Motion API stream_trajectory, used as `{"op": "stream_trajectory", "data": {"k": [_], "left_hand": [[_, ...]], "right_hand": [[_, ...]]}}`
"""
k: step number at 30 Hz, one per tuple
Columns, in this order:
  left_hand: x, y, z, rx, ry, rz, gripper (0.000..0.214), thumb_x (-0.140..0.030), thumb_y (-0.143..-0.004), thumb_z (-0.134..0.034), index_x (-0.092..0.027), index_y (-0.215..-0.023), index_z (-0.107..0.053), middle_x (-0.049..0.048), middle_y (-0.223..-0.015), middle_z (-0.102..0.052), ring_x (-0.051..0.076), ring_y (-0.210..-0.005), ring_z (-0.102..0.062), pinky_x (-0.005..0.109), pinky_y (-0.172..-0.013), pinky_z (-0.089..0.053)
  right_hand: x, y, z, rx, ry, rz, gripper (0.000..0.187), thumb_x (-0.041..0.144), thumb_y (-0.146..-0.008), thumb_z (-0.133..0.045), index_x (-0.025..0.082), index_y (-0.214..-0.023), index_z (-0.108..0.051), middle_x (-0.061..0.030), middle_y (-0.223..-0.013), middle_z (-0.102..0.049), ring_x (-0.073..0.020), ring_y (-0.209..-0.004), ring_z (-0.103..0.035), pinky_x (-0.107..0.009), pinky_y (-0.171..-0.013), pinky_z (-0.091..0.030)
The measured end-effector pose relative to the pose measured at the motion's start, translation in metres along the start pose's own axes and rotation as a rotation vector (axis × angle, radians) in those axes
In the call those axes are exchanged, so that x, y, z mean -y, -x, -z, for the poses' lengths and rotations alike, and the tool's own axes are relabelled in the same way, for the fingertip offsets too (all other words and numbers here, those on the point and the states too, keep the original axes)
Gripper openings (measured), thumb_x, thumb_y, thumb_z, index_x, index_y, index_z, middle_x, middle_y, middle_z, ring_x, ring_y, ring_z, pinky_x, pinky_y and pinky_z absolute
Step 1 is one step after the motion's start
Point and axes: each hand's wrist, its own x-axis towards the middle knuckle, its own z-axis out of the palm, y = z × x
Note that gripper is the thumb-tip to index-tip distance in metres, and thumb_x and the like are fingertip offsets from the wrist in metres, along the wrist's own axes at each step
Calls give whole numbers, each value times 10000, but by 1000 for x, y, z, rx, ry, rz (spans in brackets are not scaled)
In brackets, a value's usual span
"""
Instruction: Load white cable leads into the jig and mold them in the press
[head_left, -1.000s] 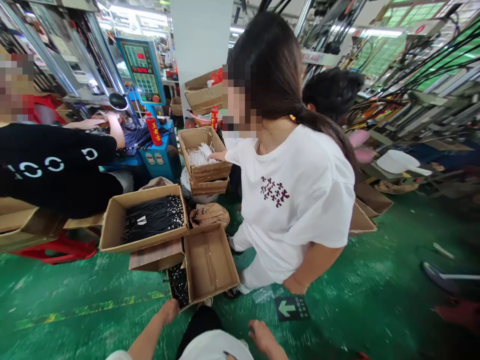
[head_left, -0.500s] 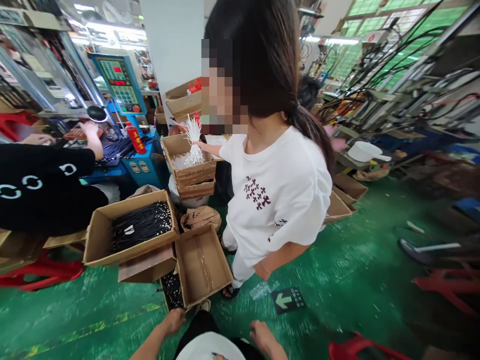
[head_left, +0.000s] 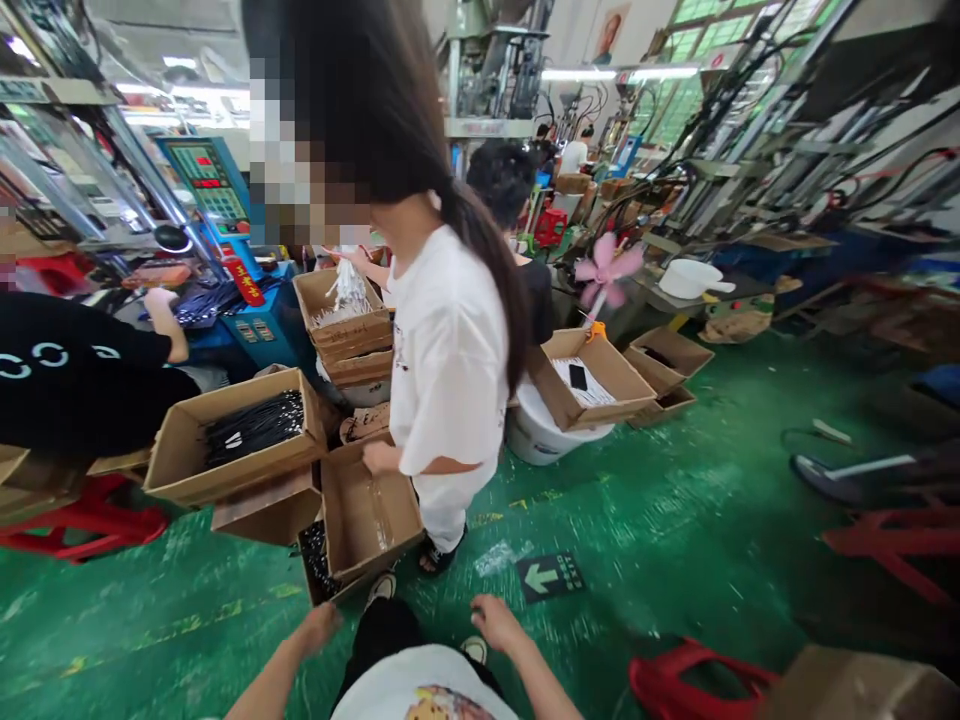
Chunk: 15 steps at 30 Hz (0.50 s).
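My left hand (head_left: 319, 627) hangs low by my leg, fingers curled loosely, nothing visible in it. My right hand (head_left: 491, 620) is also low and loosely curled with nothing in it. Just ahead of my left hand an empty cardboard box (head_left: 367, 515) lies tilted on the green floor. A person in a white T-shirt (head_left: 450, 370) stands beside that box, one hand at its rim, the other lifting a bundle of white strips (head_left: 349, 285) from a stacked box (head_left: 343, 325).
A box of black cables (head_left: 236, 435) sits at the left beside a person in black (head_left: 67, 380). Another open box (head_left: 589, 380) rests on a white bucket. Red stools (head_left: 697, 680) stand at both sides. A green arrow mark (head_left: 551, 577) is on the floor.
The view has swung right and the standing person has turned side-on, moving a hand down to the empty box. My hands have stayed low near my legs.
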Motion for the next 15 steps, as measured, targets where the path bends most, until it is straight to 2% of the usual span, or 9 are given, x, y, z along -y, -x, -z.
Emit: {"op": "stream_trajectory", "data": {"k": [3,5,9,15], "left_hand": [[-51,6,-33,70,-74,-50,343,-414,-929,-618,-152,-1150,-634,65,-1163,-632,239,-1066,-623,425,-926,-548],[-78,6,-43,86,-100,-84,343,-415,-925,-622,-149,-1141,-641,61,-1160,-632,248,-1078,-619,434,-941,-541],[-115,-1,-39,57,-113,-90,338,-395,-924,-633,-167,-1174,-620,76,-1189,-626,234,-1103,-616,423,-933,-541],[-162,-21,-29,41,-104,-34,349,-406,-926,-626,-145,-1157,-627,67,-1167,-630,241,-1068,-623,421,-914,-550]], "right_hand": [[-56,26,13,-43,-52,-72,292,142,-882,-559,147,-1139,-697,-127,-1175,-713,-218,-1142,-646,-353,-1013,-435],[-81,40,17,-59,-85,-101,273,136,-875,-558,154,-1103,-705,-112,-1118,-730,-209,-1078,-670,-342,-974,-456],[-105,54,18,-73,-143,-100,281,139,-851,-536,184,-1042,-737,-86,-995,-754,-197,-945,-709,-275,-860,-485],[-132,49,31,-81,-238,-75,292,227,-821,-560,205,-1058,-730,-62,-914,-744,-190,-863,-711,-265,-795,-505]]}}
